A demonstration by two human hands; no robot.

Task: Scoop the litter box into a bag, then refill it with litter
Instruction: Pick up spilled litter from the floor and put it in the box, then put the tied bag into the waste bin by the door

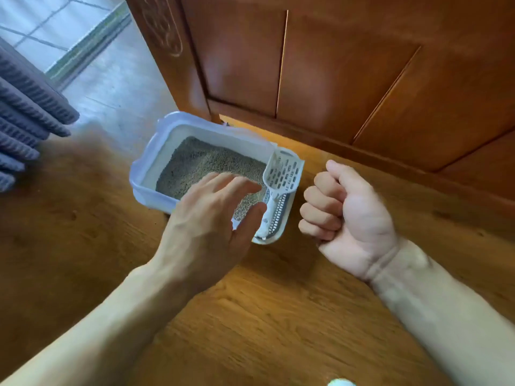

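White plastic, the scoop [281, 188] lies in its holder on the litter box's [156, 151] right end. My left hand [211, 227], fingers spread and empty, should pinch the handle low. My right hand [342, 215] is fisted on nothing beside the box.

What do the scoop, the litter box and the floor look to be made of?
Scoop: white moulded plastic, slotted, slightly glossy. Litter box: pale, smooth plastic with a rounded rim, faintly bluish. Floor: wood or wood-look laminate, warm brown grain with a soft sheen; which one is unclear.
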